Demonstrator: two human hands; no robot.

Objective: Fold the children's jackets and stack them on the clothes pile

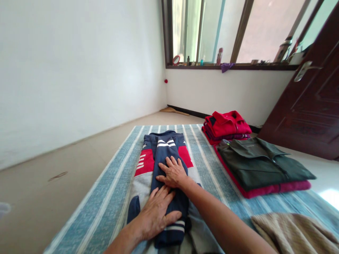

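navy, red and grey sportswear [141,169] lies flat on the blue-and-white striped mat [100,208], its length running away from you, with a navy strip banded in white [169,148] down its middle. you can't tell from this view whether it's a jacket or trousers. your right hand [173,173] rests palm down on that strip, fingers open and spread, holding nothing. your left hand [157,213] lies flat and open on the strip nearer you, with no pinch or grip either.

the step in hand looks like smoothing a folded layer. the next move calls for a clean lift of both palms, and the grey-and-red side panels look like the loose part left to bring in.

to your right, a folded red garment [226,125] sits on darker folded cloth, just beyond a dark green jacket [259,164] lying on a folded magenta cloth [265,192]. a rumpled beige cloth [293,234] lies at the mat's near right corner. further off stand a dark wooden door [309,91] and a windowsill [233,67] lined with small bottles and a round mirror [176,60].
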